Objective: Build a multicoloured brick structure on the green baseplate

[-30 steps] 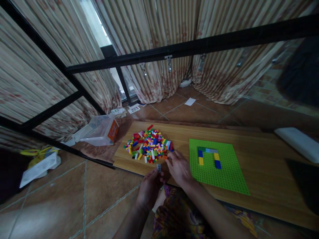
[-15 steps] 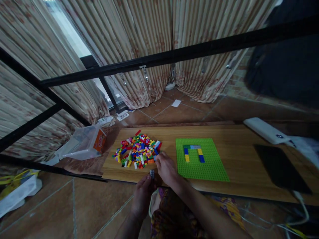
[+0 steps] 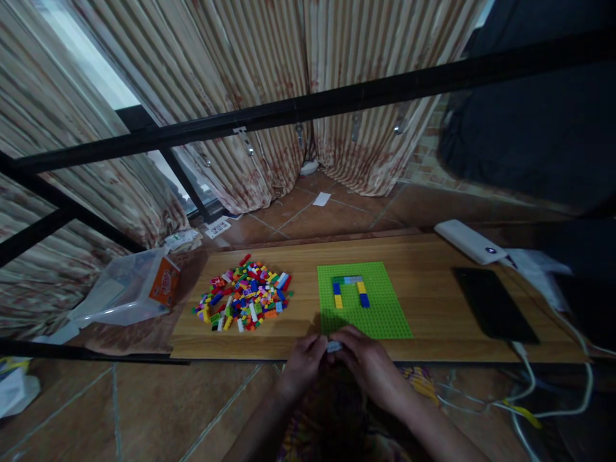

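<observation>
Between the fingertips of both hands is a light grey-blue toy building brick point(image 3: 333, 346), just off the table's front edge. My left hand point(image 3: 306, 360) pinches it from the left; my right hand point(image 3: 362, 357) grips it from the right, and the fingers hide part of it. Right beyond my hands lies a green baseplate point(image 3: 380, 321). Blue, yellow, green and light grey-blue bricks point(image 3: 347, 280) on it form a three-sided outline with its open side toward me. A loose pile of many-coloured bricks point(image 3: 250, 295) covers the table's left part.
On the wooden table point(image 3: 423, 292) lie a dark tablet point(image 3: 495, 305) with a cable and a white power bank point(image 3: 469, 242). A clear plastic box point(image 3: 128, 289) stands left of the table. A black metal bar point(image 3: 269, 115) crosses before the curtains.
My right hand has left the brick pile and come to my left hand, closing on the grey-blue brick with it. The view has swung to the right.
</observation>
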Available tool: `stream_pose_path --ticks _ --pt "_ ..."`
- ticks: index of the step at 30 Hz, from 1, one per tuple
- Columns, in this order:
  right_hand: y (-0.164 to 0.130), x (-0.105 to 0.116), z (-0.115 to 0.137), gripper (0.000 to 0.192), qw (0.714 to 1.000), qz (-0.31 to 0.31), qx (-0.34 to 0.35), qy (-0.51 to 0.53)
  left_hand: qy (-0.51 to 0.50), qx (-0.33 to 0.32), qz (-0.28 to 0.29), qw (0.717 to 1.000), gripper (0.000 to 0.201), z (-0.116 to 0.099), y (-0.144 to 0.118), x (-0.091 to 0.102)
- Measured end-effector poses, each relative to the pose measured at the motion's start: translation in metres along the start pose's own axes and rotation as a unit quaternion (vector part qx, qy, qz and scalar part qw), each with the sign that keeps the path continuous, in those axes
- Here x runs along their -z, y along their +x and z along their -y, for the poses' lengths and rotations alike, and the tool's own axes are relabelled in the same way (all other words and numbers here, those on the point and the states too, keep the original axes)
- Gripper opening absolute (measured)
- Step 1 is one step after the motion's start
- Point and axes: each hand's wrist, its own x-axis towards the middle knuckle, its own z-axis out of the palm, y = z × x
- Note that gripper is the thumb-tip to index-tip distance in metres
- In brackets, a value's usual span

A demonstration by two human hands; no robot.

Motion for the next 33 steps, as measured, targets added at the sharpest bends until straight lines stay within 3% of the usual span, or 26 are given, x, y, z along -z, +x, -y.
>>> stream_pose_path --ticks 4,8,12,19,25,33 --pt "-0.005 0.019 -0.022 0.025 0.992 -0.089 -0.004 -0.087 0.009 -0.012 -0.005 1.000 0.037 -0.006 0.013 -0.016" --pt "0.013 0.034 -0.046 0.022 0.957 -0.201 -0.015 -0.209 0.032 -0.047 -0.061 0.997 0.020 -0.012 0.027 -0.016" --pt "0.036 0.040 -0.056 0.019 0.945 -0.189 -0.021 -0.265 0.078 -0.083 -0.096 0.989 0.010 -0.014 0.038 -0.010" --pt "0.045 0.033 -0.056 0.023 0.944 -0.161 -0.049 -0.283 0.196 -0.088 -0.093 0.972 0.013 -0.015 0.056 -0.010" --pt "0.046 0.032 -0.060 0.022 0.949 -0.152 -0.069 -0.269 0.373 -0.127 -0.078 0.916 0.032 -0.013 0.056 -0.016" --pt "0.045 0.028 -0.062 0.023 0.948 -0.166 -0.076 -0.261 0.570 -0.203 -0.036 0.795 0.050 0.003 0.046 -0.033"
